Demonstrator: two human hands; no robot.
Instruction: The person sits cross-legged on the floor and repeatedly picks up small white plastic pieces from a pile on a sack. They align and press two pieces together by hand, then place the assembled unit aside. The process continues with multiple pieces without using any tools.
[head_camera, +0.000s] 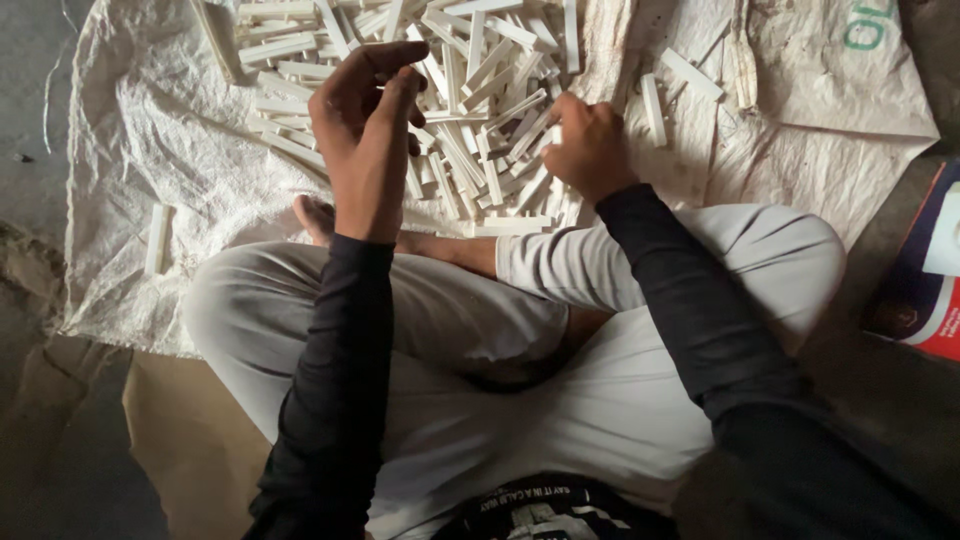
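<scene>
A heap of several short white bars (470, 110) lies on a white woven sack (150, 130) spread on the floor in front of my crossed legs. My left hand (365, 120) is raised over the left side of the heap, fingertips pinched together; whether a bar is between them is hidden. My right hand (590, 145) rests knuckles-up on the heap's right edge, fingers curled down among the bars, with the ends of a few bars showing beneath it.
Loose white bars lie apart from the heap: one at the sack's left edge (157, 238), two at the upper right (670, 85). A red and dark printed box (925, 290) sits at the right. Brown cardboard (190, 440) lies under my left knee.
</scene>
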